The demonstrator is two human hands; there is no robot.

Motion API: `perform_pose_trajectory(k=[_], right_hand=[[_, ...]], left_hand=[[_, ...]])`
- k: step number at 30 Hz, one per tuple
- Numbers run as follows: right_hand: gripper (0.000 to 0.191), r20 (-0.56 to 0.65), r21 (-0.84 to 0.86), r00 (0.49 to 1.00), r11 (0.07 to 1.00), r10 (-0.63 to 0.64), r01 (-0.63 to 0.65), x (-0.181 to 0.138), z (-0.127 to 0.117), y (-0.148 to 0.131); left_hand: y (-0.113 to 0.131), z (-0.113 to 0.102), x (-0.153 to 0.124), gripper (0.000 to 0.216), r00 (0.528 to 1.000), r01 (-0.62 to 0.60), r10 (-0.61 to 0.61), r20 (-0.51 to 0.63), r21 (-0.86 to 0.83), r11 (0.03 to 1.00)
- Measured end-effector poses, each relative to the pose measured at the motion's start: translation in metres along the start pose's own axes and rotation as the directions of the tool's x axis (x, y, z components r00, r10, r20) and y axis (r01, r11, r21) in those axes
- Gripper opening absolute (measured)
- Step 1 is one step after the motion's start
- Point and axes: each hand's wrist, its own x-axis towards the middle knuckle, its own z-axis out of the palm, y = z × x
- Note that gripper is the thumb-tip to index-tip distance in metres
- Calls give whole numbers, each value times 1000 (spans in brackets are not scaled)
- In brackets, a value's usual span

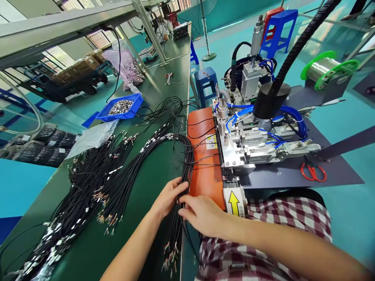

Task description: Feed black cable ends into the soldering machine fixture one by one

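Along the left edge of the orange cover [203, 156], the bundle [188, 162] is laid lengthwise, clasped beside the cover's near end by the left hand [170, 197], while the right hand [205, 214] is held against it from the cover's side, whether closed cannot be told.

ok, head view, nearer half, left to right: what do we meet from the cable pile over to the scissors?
Black cable pile → left hand → right hand → yellow arrow → red-handled scissors.
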Motion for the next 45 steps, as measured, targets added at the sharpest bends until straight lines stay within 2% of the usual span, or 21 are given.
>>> perform_pose_trajectory(k=[2, 3, 5, 6, 8, 10, 13, 18, 23, 26, 28, 31, 34, 35, 38, 40, 42, 45], right_hand=[[13, -44, -57, 999, 998, -14, 11, 11, 1, 1], [15, -69, -4, 997, 999, 39, -39, 18, -1, 3], [16, -81, 188, 973, 962, 217, -199, 33, -6, 8], [20, -73, 315, 944, 906, 321, -283, 40, -9, 10], [23, -5, 509, 932, 803, 363, -310, 52, -10, 12], [20, 58, 593, 938, 744, 342, -308, 58, -9, 10], [21, 80, 602, 941, 737, 328, -308, 56, -7, 6], [18, -4, 632, 937, 727, 349, -268, 55, -10, 9], [23, 2, 622, 931, 729, 366, -287, 67, -5, 8], [21, 9, 595, 940, 753, 342, -280, 64, -1, 6], [17, 79, 584, 938, 747, 338, -319, 58, 1, 7], [15, 147, 532, 916, 751, 372, -390, 49, 6, 14], [14, 95, 483, 916, 786, 390, -385, 44, 11, 22], [15, 77, 476, 919, 795, 387, -375, 44, 12, 24], [16, 51, 450, 923, 816, 383, -363, 44, 11, 26], [14, 54, 432, 920, 821, 389, -373, 44, 10, 26], [14, 55, 424, 915, 820, 399, -383, 44, 11, 27], [17, 50, 432, 909, 812, 413, -393, 44, 12, 31]], left_hand=[[6, -5, -1, 30, 1000, 25, -25, 7, -4, 1000], [9, -9, -2, 27, 999, 39, -39, 11, -3, 999], [14, -18, -6, 23, 998, 62, -62, 14, -3, 998], [16, -22, -8, 23, 997, 70, -70, 16, -1, 998], [20, -29, -13, 21, 996, 77, -77, 37, 9, 997], [23, -34, -16, 21, 995, 74, -76, 68, 32, 997], [27, -40, -20, 24, 998, 49, -52, 42, 82, 995], [25, -43, -19, 29, 994, 103, -100, -41, 82, 991], [23, -33, -12, 29, 996, 71, -77, 44, 131, 989], [25, -35, -14, 30, 1000, 18, -20, 4, 248, 968], [23, -41, -18, 28, 994, -50, 86, -74, 395, 917], [11, -50, -26, 26, 961, -126, 258, -105, 661, 740], [-3, -64, -23, 28, 948, -116, 313, -64, 843, 526], [-4, -71, -17, 31, 938, -95, 337, -84, 872, 481], [8, -98, 17, 37, 860, -7, 473, -193, 922, 388], [25, -115, 51, 42, 824, 22, 532, -196, 949, 315], [42, -125, 87, 47, 819, 24, 551, -160, 969, 246], [56, -126, 130, 48, 820, 44, 557, -132, 985, 170]])
